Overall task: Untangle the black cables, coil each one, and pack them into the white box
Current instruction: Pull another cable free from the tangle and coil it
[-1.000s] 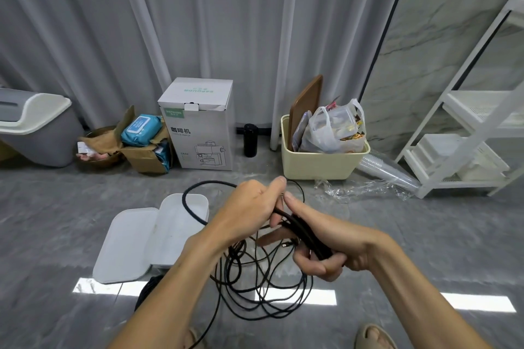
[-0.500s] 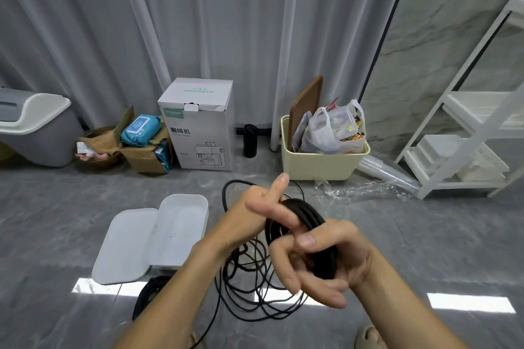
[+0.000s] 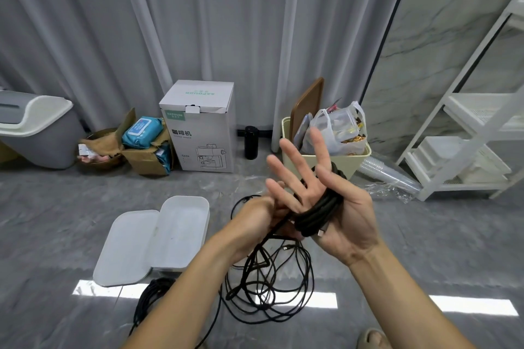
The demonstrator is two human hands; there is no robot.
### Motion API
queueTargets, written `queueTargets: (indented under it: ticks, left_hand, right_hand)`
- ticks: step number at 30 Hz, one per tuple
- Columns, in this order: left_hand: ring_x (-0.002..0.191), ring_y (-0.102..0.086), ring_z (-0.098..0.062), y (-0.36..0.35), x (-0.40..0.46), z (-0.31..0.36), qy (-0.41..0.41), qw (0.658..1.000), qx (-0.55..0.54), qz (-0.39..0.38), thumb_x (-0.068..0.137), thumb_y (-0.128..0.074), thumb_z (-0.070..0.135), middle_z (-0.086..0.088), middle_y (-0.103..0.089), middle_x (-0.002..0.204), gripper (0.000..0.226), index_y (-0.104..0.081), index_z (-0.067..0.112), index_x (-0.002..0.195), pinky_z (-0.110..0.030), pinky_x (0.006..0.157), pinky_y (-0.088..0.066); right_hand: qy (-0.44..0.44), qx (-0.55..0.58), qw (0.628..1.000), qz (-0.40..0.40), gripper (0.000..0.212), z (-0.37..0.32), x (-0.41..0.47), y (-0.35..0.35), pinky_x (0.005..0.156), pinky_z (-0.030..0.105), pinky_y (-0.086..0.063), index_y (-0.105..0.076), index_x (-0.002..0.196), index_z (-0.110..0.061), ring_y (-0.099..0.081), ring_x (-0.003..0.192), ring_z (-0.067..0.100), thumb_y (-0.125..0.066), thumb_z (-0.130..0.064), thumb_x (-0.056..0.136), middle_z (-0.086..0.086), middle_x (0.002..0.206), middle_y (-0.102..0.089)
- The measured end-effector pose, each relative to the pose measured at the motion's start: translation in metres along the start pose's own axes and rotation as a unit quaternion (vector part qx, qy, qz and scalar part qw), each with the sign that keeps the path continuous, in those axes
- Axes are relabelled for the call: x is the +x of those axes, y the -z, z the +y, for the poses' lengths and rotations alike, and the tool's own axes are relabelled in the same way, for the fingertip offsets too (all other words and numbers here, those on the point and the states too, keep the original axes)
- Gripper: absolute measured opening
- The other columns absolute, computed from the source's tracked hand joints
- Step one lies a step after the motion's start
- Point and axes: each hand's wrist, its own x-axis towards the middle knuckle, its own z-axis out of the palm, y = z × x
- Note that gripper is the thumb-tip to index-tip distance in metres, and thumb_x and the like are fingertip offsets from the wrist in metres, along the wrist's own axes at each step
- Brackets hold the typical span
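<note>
My right hand (image 3: 334, 204) is raised palm up with its fingers spread straight, and a black cable coil (image 3: 319, 214) is wound around the palm between thumb and fingers. My left hand (image 3: 255, 218) grips the loose strand of that cable just left of the coil. Below both hands a tangle of black cables (image 3: 269, 283) lies on the grey floor. Another black cable bundle (image 3: 150, 295) lies at the lower left. The white box (image 3: 181, 235) sits open on the floor to the left, its lid (image 3: 124, 249) flipped out beside it.
Along the curtain stand a grey bin (image 3: 37, 130), an open cardboard box with a blue packet (image 3: 141, 130), a white coffee-machine carton (image 3: 201, 127), a black bottle (image 3: 251, 142) and a cream tub with bags (image 3: 326, 147). A white shelf (image 3: 467, 133) stands at the right. A sandal (image 3: 371, 338) shows at the bottom.
My right hand has opened from curled fingers to a flat, spread palm and turned palm up, with the coil now wrapped around it. My left hand dropped lower, still on the strand.
</note>
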Motion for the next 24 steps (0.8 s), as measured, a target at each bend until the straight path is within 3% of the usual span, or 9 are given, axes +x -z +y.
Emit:
queueTargets:
  ticks: [3,7,10,12,14,17,19,21,24]
  left_hand:
    - [0.087,-0.071,-0.035,0.0,0.001,0.002,0.08,0.996,-0.03,-0.032,0.107,-0.014,0.035,-0.016,-0.075,0.098,0.057,-0.063,0.007,0.114,-0.04,0.092,-0.052]
    - [0.093,-0.072,-0.031,0.006,0.0,0.003,0.145,0.985,-0.016,-0.091,0.105,-0.011,0.045,-0.02,-0.074,0.099,0.073,-0.066,-0.003,0.114,-0.029,0.085,-0.052]
    - [0.094,-0.072,-0.032,0.01,-0.003,0.004,0.159,0.98,-0.009,-0.115,0.105,-0.013,0.045,-0.021,-0.073,0.097,0.072,-0.067,-0.003,0.111,-0.032,0.086,-0.053]
    - [0.093,-0.071,-0.032,0.01,-0.005,0.007,0.165,0.979,-0.005,-0.119,0.105,-0.016,0.042,-0.02,-0.072,0.09,0.068,-0.067,-0.003,0.109,-0.034,0.087,-0.054]
    - [0.092,-0.072,-0.033,0.009,-0.007,0.009,0.162,0.98,0.019,-0.111,0.105,-0.018,0.038,-0.019,-0.07,0.083,0.064,-0.066,-0.005,0.11,-0.032,0.083,-0.055]
    - [0.09,-0.072,-0.033,0.008,-0.011,0.012,0.146,0.983,0.072,-0.089,0.103,-0.023,0.028,-0.018,-0.068,0.078,0.056,-0.067,-0.005,0.109,-0.029,0.078,-0.057]
    - [0.091,-0.073,-0.032,0.008,-0.013,0.013,0.136,0.982,0.1,-0.083,0.101,-0.026,0.024,-0.018,-0.07,0.08,0.051,-0.067,-0.004,0.108,-0.033,0.083,-0.058]
    - [0.088,-0.072,-0.027,0.009,-0.014,0.014,0.136,0.979,0.122,-0.086,0.099,-0.027,0.023,-0.015,-0.073,0.082,0.049,-0.069,-0.002,0.106,-0.031,0.074,-0.056]
    - [0.086,-0.073,-0.022,0.01,-0.014,0.017,0.119,0.98,0.142,-0.071,0.097,-0.031,0.022,-0.012,-0.076,0.09,0.044,-0.071,0.003,0.101,-0.024,0.053,-0.042]
  right_hand:
    - [0.052,-0.031,0.997,0.057,0.086,-0.002,0.002,0.001,0.108,0.052,-0.041,-0.042,0.149,-0.032,-0.05,0.134,0.034,-0.078,-0.006,0.075,0.011,0.148,-0.05]
    - [0.103,-0.099,0.978,0.151,0.084,-0.012,0.003,-0.002,0.11,0.048,-0.041,-0.044,0.146,-0.037,-0.054,0.131,0.024,-0.073,-0.011,0.071,0.004,0.145,-0.055]
    - [0.123,-0.212,0.949,0.198,0.077,-0.016,0.002,0.0,0.113,0.04,-0.037,-0.041,0.144,-0.044,-0.052,0.132,0.013,-0.064,-0.009,0.08,-0.004,0.146,-0.052]
    - [0.12,-0.352,0.906,0.203,0.078,-0.013,0.001,0.007,0.113,0.034,-0.035,-0.034,0.142,-0.051,-0.048,0.134,0.005,-0.065,-0.01,0.084,-0.009,0.149,-0.047]
    - [0.099,-0.498,0.839,0.197,0.07,-0.009,0.0,0.013,0.111,0.028,-0.036,-0.028,0.136,-0.059,-0.046,0.133,0.001,-0.059,-0.019,0.088,-0.012,0.147,-0.046]
    - [0.028,-0.652,0.732,0.193,0.068,-0.007,-0.003,0.022,0.099,0.022,-0.042,-0.022,0.139,-0.061,-0.058,0.11,-0.005,-0.056,-0.018,0.099,-0.011,0.124,-0.059]
    - [-0.041,-0.719,0.667,0.192,0.069,-0.008,-0.006,0.026,0.087,0.027,-0.05,-0.018,0.14,-0.068,-0.066,0.083,0.004,-0.053,-0.025,0.1,-0.003,0.098,-0.069]
    - [-0.13,-0.74,0.633,0.185,0.066,-0.008,-0.009,0.027,0.074,0.035,-0.057,-0.012,0.136,-0.073,-0.069,0.064,0.018,-0.047,-0.03,0.1,0.009,0.078,-0.071]
    - [-0.191,-0.774,0.575,0.184,0.055,-0.008,-0.008,0.031,0.073,0.033,-0.056,-0.023,0.146,-0.059,-0.067,0.072,0.022,-0.043,-0.035,0.101,0.007,0.084,-0.072]
